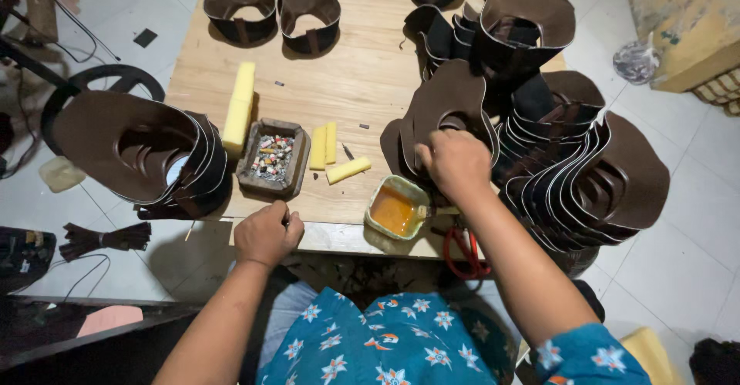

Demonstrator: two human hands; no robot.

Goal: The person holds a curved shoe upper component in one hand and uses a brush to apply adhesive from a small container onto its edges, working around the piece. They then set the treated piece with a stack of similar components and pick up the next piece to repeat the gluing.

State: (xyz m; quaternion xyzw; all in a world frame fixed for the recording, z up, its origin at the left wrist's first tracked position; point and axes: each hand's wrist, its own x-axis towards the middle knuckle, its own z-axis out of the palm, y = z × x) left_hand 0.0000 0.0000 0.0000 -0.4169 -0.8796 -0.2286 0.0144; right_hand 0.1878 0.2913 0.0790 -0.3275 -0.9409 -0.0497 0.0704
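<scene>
Brown leather upper [447, 115], curved and cut out, stands on edge at the right of the wooden counter [362, 77], first in a nested stack [586, 177] of like pieces. Right hand [456, 163] rests on its lower edge, fingers curled closed on the leather; the piece rises directly away from the knuckles, long axis roughly upright. Left hand [267, 233] sits at the counter's near edge, well apart from the upper, fingers closed around a thin tool, barely visible. Small dish of orange glue [395, 209] lies between the hands, nearer the right. Yellow foam strips [324, 146], matte, soft-looking. Smooth dark stack at left [146, 154]. Tray of small bits [272, 158].
</scene>
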